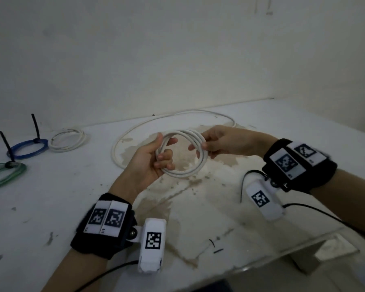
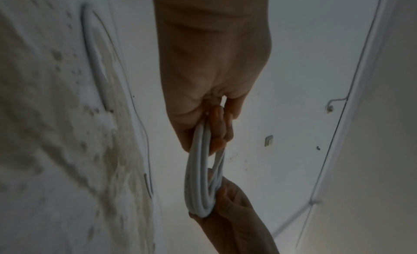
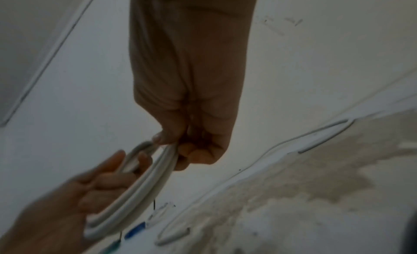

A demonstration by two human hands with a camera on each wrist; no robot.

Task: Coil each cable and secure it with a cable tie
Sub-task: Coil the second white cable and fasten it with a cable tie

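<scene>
White cable (image 1: 182, 153) coiled in several loops, held above the stained worktop (image 1: 51, 197) between both hands. Left hand (image 1: 148, 159) fingers curled round the coil's left side; right hand (image 1: 221, 144) pinching its right side. Loose tail trailing across the worktop behind. Blue coil (image 1: 27, 148), green coil (image 1: 4, 174), another white coil (image 1: 67, 139) far left.

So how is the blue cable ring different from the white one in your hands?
The blue coil lies flat on the table; the white coil is held up by the left hand and right hand. The blue coil has a black cable tie sticking up; the white coil shows none. The white coil trails loose cable across the table; the blue coil does not. Both are round loops.
</scene>
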